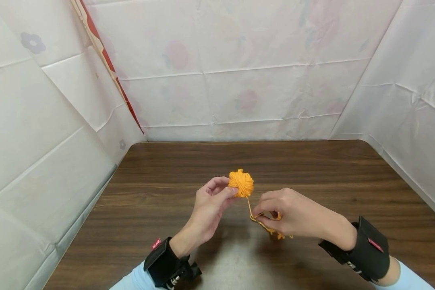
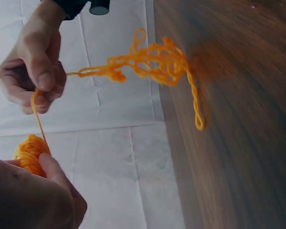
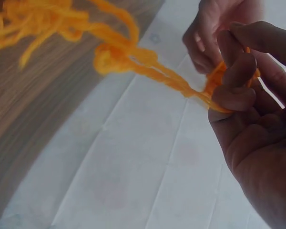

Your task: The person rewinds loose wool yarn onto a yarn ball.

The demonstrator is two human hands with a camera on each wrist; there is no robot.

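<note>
My left hand pinches a small orange yarn ball between thumb and fingers, held above the brown wooden table. A strand runs from the ball down to my right hand, whose curled fingers pinch the yarn. A tangled, chain-like length of orange yarn hangs from that hand and trails toward the tabletop. The left wrist view shows the ball by my thumb and the right hand gripping the strand. In the right wrist view the yarn passes through the right fingers.
White plastic sheeting walls in the table at the back and both sides. A red-striped fold runs down the back left corner. Black camera straps sit on both wrists.
</note>
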